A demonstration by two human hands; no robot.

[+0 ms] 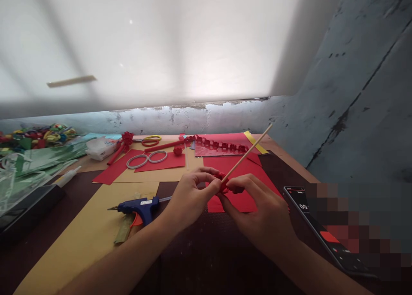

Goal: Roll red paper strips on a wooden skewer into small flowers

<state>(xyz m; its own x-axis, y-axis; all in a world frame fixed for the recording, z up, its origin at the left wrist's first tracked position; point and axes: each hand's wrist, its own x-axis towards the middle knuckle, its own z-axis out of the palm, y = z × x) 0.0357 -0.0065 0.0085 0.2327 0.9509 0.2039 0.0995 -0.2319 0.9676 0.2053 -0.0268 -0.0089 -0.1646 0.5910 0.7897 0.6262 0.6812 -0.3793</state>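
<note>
In front of me my left hand pinches a small crumpled or curled red paper piece at the lower end of a thin wooden stick. The stick slants up to the right. From the other side, my right hand grips the same red paper piece with thumb and fingers. Much of that piece is hidden by my fingers. Below and behind both hands lie red paper sheets. A blue glue gun rests on its side, left of my left hand.
Scissors, two grey rings, a red paper flower and a red paper chain lie farther back. At right is a phone. Brown paper, a tissue pack and colourful scraps sit left.
</note>
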